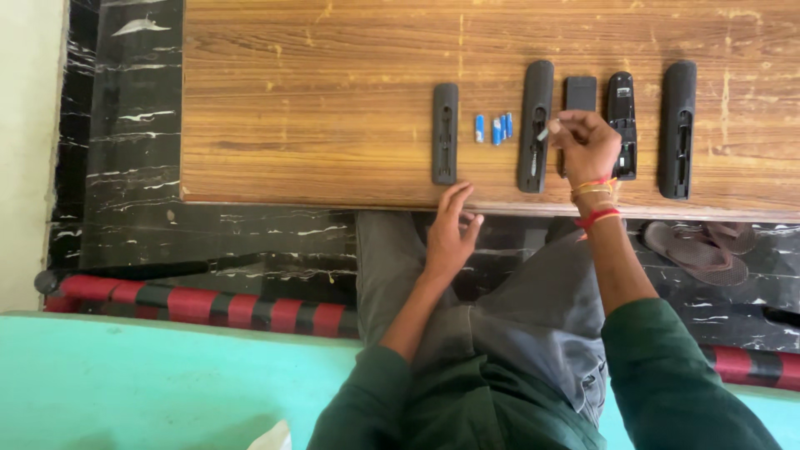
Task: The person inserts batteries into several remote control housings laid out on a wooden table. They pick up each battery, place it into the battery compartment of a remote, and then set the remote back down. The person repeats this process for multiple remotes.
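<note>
**Right hand pinching a small cell over an open remote**

Head view, looking straight down: the right hand (587, 146) is hovering over the wooden table (317, 100), fingers curled in, thumb and forefinger nipping a small pale battery (544, 132) at its end. The hand is closed to a pinch, nothing else in it. The battery is sticking out to the hand's left, lying slantwise, its free tip sitting right over the long black remote control with its back open (536, 125). That remote is lying with its long axis running away from the person, across the line of the battery, so the cell is tilted against the slot rather than along it. The remote is just beside the right hand, on its left, and the right hand is clearly the nearer one.

The left hand (450, 233) is resting at the table's near edge, fingers loosely spread and empty, fingertips touching the wood just below a shorter black remote (445, 133), also open-backed.

Between the two remotes, a few small blue batteries (497, 128) are lying loose, close together. Behind the right hand a flat black battery cover (580, 92) is showing, then a black remote with a glossy top (621, 108) partly under the hand, and a fourth long black remote (677, 125) well off to the right.
</note>
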